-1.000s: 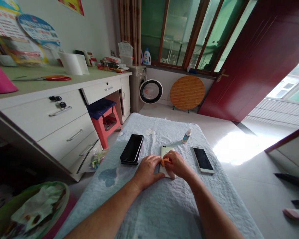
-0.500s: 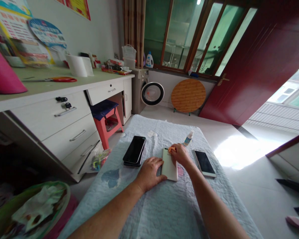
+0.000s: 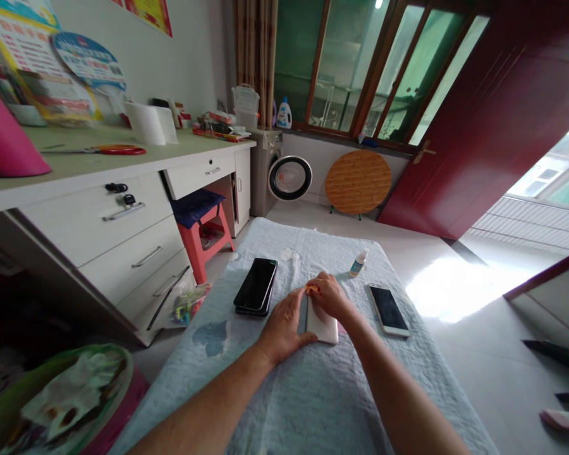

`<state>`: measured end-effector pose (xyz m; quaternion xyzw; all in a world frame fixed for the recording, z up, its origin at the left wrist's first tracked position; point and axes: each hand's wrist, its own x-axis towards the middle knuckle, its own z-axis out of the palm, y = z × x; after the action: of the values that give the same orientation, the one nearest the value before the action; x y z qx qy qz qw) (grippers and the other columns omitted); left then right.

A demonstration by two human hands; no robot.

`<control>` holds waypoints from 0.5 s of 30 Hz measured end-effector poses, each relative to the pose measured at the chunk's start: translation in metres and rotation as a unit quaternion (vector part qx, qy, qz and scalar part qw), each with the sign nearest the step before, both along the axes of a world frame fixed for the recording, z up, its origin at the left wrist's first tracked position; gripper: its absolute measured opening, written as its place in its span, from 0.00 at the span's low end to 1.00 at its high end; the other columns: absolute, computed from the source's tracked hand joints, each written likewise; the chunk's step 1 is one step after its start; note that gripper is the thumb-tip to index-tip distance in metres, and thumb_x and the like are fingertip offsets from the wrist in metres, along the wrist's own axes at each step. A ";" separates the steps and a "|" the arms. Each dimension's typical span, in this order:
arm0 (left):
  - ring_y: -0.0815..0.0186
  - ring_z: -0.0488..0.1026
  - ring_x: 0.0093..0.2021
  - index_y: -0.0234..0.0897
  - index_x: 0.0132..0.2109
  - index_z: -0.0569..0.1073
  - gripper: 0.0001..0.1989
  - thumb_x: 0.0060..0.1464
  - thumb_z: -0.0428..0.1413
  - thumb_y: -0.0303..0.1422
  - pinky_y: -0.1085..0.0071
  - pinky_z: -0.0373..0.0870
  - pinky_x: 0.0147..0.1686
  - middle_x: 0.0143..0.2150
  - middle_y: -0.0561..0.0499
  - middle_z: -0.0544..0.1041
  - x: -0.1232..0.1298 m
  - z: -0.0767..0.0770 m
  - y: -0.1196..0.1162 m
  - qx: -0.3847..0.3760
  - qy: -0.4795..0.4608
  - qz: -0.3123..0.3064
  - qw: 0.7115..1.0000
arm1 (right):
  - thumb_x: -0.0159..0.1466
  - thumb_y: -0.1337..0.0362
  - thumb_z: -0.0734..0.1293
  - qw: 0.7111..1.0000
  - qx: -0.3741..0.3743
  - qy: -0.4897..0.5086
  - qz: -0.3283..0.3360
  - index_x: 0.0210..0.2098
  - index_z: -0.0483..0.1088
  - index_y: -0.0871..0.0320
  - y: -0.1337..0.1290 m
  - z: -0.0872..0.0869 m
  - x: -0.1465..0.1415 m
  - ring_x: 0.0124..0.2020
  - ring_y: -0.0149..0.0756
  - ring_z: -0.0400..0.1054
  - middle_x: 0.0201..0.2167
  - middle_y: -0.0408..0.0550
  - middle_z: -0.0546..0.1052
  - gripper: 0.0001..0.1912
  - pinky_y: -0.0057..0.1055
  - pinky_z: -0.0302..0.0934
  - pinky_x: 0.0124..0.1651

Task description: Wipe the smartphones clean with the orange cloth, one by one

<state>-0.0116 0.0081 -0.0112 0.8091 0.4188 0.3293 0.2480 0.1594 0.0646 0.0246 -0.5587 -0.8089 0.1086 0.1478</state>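
R hand [image 3: 329, 296]: closed, pinching orange cloth [image 3: 313, 289] onto white smartphone [image 3: 322, 328], directly under grip.
L hand [image 3: 283, 325]: half-open, thumb at phone's nr L edge.
Wiping: we'd brace firmly, keep strokes light.
Phones: we count 4: 1 under grip, 2 black smartphones [image 3: 256, 283] stacked L, 1 white-framed smartphone [image 3: 387, 308] R.
Spray btl [image 3: 358, 264]: 1, beyond grip, R.
Cloth: 1.

Four phones [image 3: 256, 284]; one spray bottle [image 3: 358, 264]; one orange cloth [image 3: 313, 289]; one stool [image 3: 193, 244].
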 end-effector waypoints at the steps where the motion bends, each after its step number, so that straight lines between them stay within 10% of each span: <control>1: 0.49 0.58 0.64 0.38 0.67 0.46 0.51 0.44 0.65 0.46 0.52 0.57 0.61 0.65 0.36 0.58 0.000 -0.001 0.000 -0.001 -0.002 -0.002 1.000 | 0.64 0.69 0.62 1.000 -0.004 0.000 0.019 0.37 0.76 0.57 -0.004 0.001 -0.002 0.39 0.34 0.61 0.35 0.48 0.71 0.11 0.29 0.53 0.45; 15: 0.47 0.55 0.66 0.36 0.68 0.42 0.53 0.45 0.65 0.45 0.49 0.56 0.62 0.66 0.32 0.55 0.000 -0.009 0.001 0.004 0.031 -0.003 0.999 | 0.60 0.70 0.67 0.985 -0.100 0.036 0.137 0.34 0.77 0.56 -0.049 0.020 -0.001 0.39 0.33 0.62 0.32 0.45 0.70 0.07 0.27 0.54 0.43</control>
<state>-0.0120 0.0096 -0.0198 0.8213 0.4226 0.3045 0.2328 0.1585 0.0160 0.0446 -0.4499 -0.8571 0.2287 0.1036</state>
